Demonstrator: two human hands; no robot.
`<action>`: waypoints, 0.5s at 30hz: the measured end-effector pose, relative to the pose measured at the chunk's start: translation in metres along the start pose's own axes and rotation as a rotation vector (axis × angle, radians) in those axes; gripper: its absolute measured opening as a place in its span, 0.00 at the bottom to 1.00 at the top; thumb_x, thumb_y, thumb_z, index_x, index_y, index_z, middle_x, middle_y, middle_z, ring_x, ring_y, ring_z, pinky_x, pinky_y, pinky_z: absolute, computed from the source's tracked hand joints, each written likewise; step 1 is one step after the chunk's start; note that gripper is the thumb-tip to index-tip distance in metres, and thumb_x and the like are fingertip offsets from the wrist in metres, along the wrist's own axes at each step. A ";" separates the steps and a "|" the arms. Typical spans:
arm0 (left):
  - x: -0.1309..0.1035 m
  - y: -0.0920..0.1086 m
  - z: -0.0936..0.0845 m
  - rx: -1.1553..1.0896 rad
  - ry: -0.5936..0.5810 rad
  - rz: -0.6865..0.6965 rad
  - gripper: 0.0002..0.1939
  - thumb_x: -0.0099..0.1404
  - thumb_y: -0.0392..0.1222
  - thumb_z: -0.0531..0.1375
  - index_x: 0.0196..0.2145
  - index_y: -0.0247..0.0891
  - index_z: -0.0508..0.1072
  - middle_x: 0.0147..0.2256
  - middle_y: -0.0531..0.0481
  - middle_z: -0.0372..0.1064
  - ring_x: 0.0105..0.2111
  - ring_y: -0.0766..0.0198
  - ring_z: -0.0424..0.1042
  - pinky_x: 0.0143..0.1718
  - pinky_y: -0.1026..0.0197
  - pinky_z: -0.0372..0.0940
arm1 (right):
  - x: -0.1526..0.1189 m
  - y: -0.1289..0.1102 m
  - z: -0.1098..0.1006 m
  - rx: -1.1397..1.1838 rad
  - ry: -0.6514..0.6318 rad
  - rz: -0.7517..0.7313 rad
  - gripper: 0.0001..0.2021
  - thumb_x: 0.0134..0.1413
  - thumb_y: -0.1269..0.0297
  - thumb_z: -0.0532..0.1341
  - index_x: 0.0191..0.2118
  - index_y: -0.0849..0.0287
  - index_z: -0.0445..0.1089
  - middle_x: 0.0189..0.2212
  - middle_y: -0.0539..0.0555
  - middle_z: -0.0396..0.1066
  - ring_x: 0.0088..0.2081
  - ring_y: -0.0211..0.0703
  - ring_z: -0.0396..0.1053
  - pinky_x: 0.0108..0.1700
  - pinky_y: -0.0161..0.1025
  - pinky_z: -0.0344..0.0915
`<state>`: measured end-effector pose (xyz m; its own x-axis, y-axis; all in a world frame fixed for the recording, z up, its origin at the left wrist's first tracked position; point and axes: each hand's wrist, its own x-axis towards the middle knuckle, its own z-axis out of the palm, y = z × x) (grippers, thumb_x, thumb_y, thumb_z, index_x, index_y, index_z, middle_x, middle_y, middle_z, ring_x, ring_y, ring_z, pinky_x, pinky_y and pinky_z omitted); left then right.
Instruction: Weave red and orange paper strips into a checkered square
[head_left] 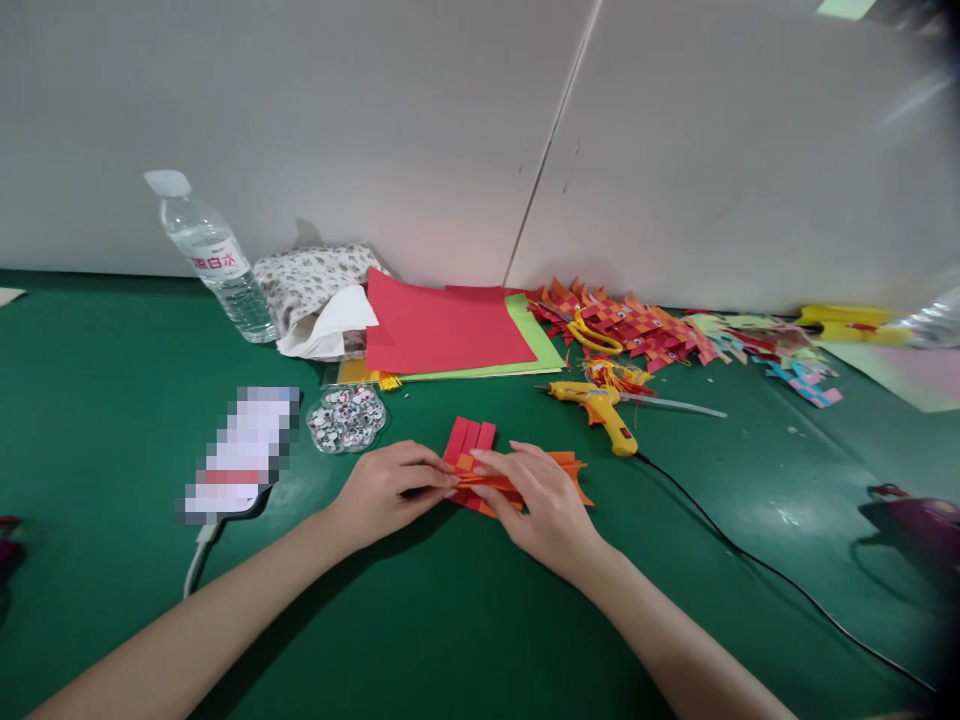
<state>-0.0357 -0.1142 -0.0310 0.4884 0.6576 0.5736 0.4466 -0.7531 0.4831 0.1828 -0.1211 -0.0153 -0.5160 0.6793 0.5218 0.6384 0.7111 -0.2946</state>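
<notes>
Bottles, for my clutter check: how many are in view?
2: the labelled bottle left of the patterned pouch, and apparently another bottle, cut off at the right edge.

Green tabletop (420, 620), its surface bearing soft reflections of light; behind it, an upright pale grey partition (337, 110), divided by a slanting seam (553, 140).

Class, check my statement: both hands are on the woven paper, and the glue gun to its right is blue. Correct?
The head view shows a yellow glue gun, not blue. It does lie right of the woven paper, which left hand and right hand touch.
</notes>
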 end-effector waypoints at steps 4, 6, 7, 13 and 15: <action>0.001 0.001 -0.001 -0.031 0.008 -0.014 0.06 0.61 0.38 0.59 0.34 0.40 0.77 0.34 0.47 0.74 0.33 0.66 0.72 0.34 0.64 0.68 | 0.000 -0.001 0.002 0.031 0.046 0.020 0.13 0.55 0.70 0.58 0.47 0.53 0.66 0.34 0.51 0.75 0.36 0.40 0.72 0.50 0.47 0.66; 0.001 0.001 -0.001 -0.036 0.006 -0.017 0.06 0.62 0.39 0.59 0.35 0.40 0.77 0.34 0.47 0.74 0.33 0.66 0.72 0.34 0.64 0.68 | 0.001 -0.001 0.002 0.045 0.053 0.018 0.12 0.56 0.70 0.58 0.46 0.54 0.66 0.34 0.51 0.75 0.35 0.40 0.72 0.50 0.46 0.66; 0.001 0.001 -0.001 -0.038 0.004 -0.020 0.06 0.62 0.39 0.59 0.35 0.40 0.76 0.34 0.47 0.74 0.33 0.66 0.72 0.35 0.64 0.68 | 0.001 -0.001 0.002 0.050 0.056 0.015 0.12 0.56 0.70 0.58 0.46 0.54 0.67 0.33 0.51 0.75 0.34 0.39 0.72 0.50 0.46 0.66; 0.000 0.002 -0.002 -0.035 -0.027 -0.128 0.10 0.61 0.41 0.59 0.41 0.39 0.74 0.34 0.47 0.75 0.33 0.64 0.72 0.34 0.63 0.68 | 0.001 0.000 0.001 0.057 0.051 -0.012 0.11 0.57 0.71 0.57 0.46 0.55 0.67 0.33 0.50 0.76 0.32 0.37 0.72 0.50 0.45 0.65; 0.001 0.002 -0.002 -0.053 -0.037 -0.144 0.09 0.61 0.42 0.59 0.39 0.40 0.75 0.34 0.48 0.75 0.33 0.64 0.72 0.34 0.63 0.68 | 0.001 -0.001 0.001 0.057 0.048 -0.013 0.11 0.57 0.71 0.57 0.46 0.55 0.67 0.33 0.50 0.76 0.32 0.37 0.72 0.50 0.45 0.64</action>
<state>-0.0362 -0.1150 -0.0282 0.4500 0.7584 0.4715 0.4743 -0.6503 0.5934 0.1812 -0.1208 -0.0156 -0.4954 0.6613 0.5632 0.5974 0.7301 -0.3317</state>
